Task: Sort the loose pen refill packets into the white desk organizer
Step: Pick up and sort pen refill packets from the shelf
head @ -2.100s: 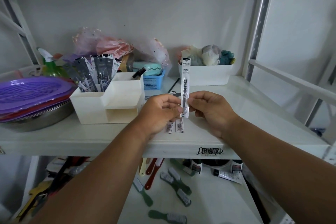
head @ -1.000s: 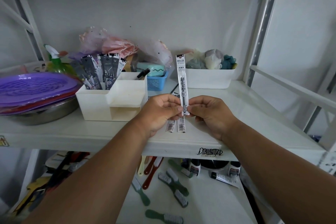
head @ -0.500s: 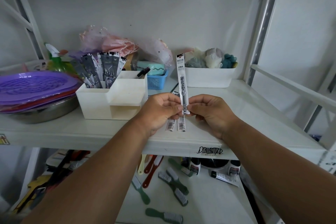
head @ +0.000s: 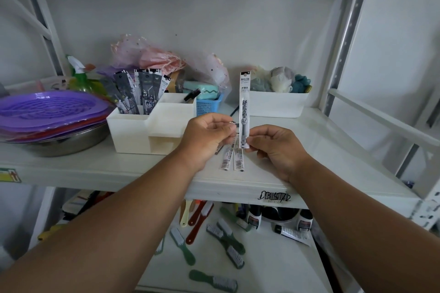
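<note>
Your right hand (head: 277,147) pinches the long clear printed refill packet (head: 244,109) upright at its foot; your left hand (head: 209,137) pinches something small beside it, unclear what. Next, carry the packet left into the white plastic desk organizer (head: 142,135) beside the packets standing there.

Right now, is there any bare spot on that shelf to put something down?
Yes: the shelf is bare right of the hands, in front of the white bin. A smaller strip lies before the white organizer. Left is crowded by the purple trays.

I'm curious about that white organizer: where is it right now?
The white desk organizer stands left of centre on the upper shelf, between the purple trays and the person's left hand.
</note>
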